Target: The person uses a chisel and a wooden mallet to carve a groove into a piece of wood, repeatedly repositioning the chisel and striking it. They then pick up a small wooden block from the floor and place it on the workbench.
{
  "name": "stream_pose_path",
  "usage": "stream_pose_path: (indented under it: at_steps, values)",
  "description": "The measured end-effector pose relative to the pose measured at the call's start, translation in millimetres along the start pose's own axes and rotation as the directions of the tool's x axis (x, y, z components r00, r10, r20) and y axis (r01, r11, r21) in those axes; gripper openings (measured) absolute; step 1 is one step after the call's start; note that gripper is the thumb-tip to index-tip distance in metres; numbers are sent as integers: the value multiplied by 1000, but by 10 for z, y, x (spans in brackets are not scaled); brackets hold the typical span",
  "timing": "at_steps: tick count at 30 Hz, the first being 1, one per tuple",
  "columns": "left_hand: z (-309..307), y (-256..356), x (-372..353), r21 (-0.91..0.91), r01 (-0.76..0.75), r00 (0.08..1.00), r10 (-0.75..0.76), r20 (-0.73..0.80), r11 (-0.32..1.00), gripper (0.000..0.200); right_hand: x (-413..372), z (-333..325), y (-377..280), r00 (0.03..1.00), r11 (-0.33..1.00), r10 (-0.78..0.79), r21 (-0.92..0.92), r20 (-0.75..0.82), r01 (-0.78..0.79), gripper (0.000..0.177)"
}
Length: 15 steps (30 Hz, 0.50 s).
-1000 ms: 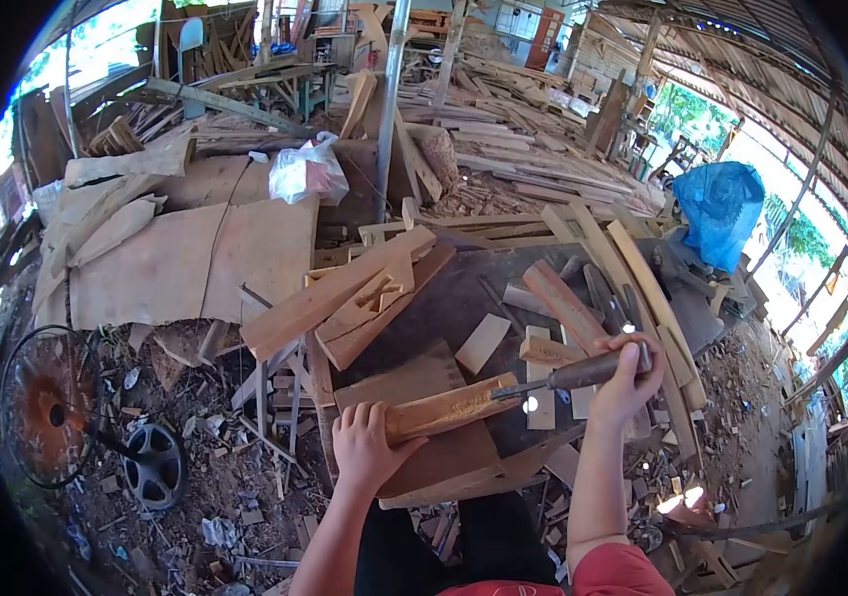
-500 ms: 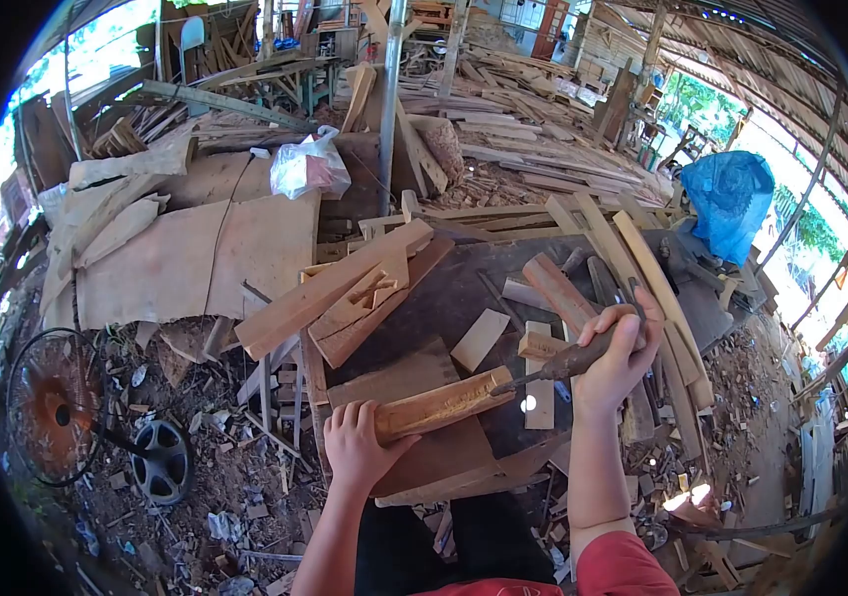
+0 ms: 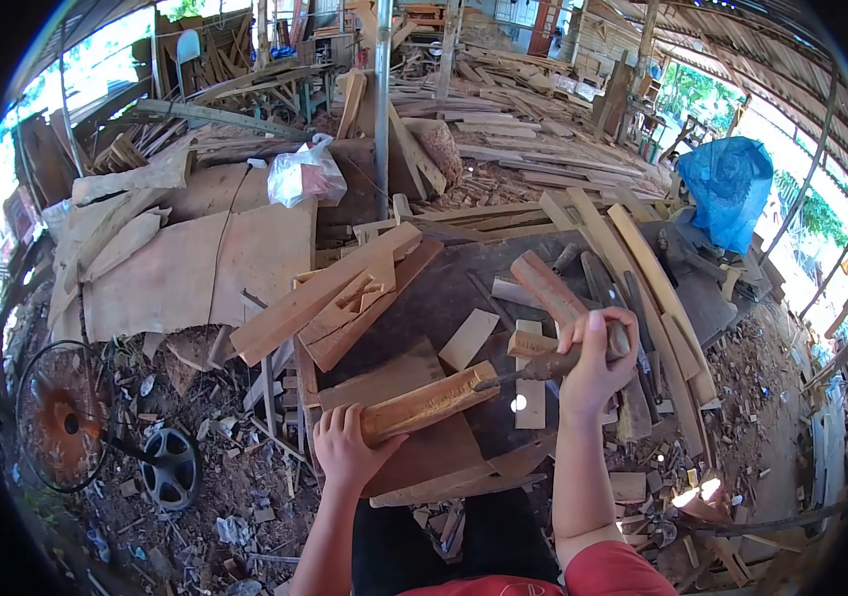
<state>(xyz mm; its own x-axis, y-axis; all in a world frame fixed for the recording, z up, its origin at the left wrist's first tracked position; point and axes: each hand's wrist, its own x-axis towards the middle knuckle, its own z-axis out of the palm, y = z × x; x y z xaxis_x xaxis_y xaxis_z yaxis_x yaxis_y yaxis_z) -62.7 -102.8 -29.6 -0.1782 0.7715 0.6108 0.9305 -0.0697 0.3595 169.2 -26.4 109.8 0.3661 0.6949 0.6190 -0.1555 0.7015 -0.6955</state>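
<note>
My left hand (image 3: 347, 449) is closed round the near left end of a carved wooden piece (image 3: 430, 403), which lies at a slant over a flat brown board (image 3: 394, 373). In my right hand (image 3: 601, 364) is the dark handle of a pointed tool (image 3: 549, 367), its thin metal shaft reaching left to the far end of the carved piece. Small light wooden blocks (image 3: 469, 340) lie on the dark work table (image 3: 454, 270) just beyond, and a reddish wooden bar (image 3: 547, 284) rests behind my right hand.
Notched timbers (image 3: 330, 295) lie at the table's left, long strips (image 3: 654, 288) at its right. A metal pole (image 3: 382, 109) stands behind. A plastic bag (image 3: 307, 175) rests on a sheet at the left, a fan (image 3: 69, 421) stands lower left, and a blue bag (image 3: 728, 191) hangs right.
The view has shifted slightly. My right hand has turned and moved a little lower and left with the tool, and my left hand still holds the carved piece.
</note>
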Motion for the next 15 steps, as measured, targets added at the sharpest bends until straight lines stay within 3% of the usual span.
stream_pose_path:
  at_steps: [2,4,6,9,12,13,15]
  values:
    - [9,4,-16,-9,14,1000,-14,4,1000,61,-31,-117,61,1000,989,6,145,-5,-6,11]
    - [18,18,-34,-18,31,999,-31,7,999,61,-77,-184,96,999,987,34,153,40,-40,19]
    - [14,25,-45,5,32,999,-32,-19,999,61,-122,-179,95,979,956,-105,289,174,52,30]
    - [4,35,-42,-3,42,999,-42,-6,999,61,-156,-195,116,955,959,-135,278,262,60,39]
    - [-9,29,-41,22,19,1000,-19,-2,1000,61,-170,-113,135,970,977,-115,199,213,73,35]
    - [-5,23,-44,28,21,1000,-21,-5,999,61,-168,-86,100,966,956,-117,291,229,47,23]
    - [6,13,-54,6,18,1000,-18,-24,1000,61,-179,9,37,973,953,-94,302,212,26,17]
